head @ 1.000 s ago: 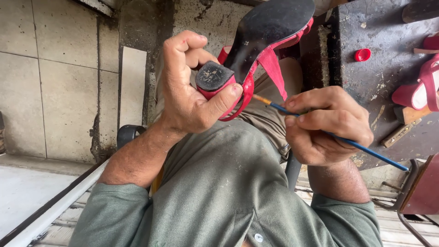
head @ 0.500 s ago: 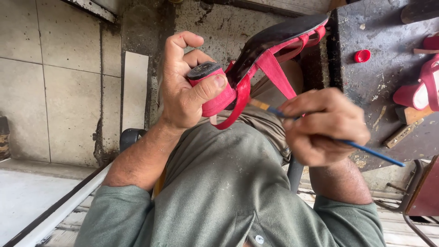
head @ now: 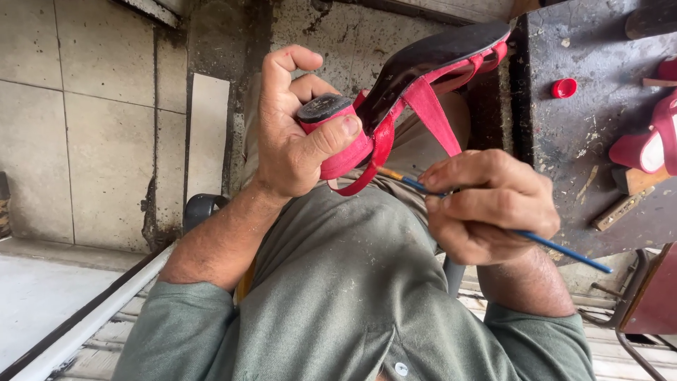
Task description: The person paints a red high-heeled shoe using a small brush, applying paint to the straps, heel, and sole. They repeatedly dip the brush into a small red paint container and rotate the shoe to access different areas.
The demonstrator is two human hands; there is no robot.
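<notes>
My left hand (head: 296, 134) grips the red heel of a red high-heeled sandal (head: 416, 85), sole side up, its black heel tip by my thumb and its red straps hanging toward my lap. My right hand (head: 486, 204) pinches a thin blue-handled brush (head: 557, 248) like a pen, its tip pointing at the loose strap just below the heel. Both hands are over my lap, above my grey-green shirt.
A dark, scuffed workbench (head: 585, 134) stands at the right with a small red cap (head: 564, 87), another red shoe (head: 649, 141) and wood scraps on it. A tiled wall (head: 92, 120) lies at the left, and a metal chair frame (head: 635, 310) at the lower right.
My left hand has tilted the sandal so the sole lies flatter and the heel tip faces sideways. My right hand with the brush has shifted slightly toward the strap.
</notes>
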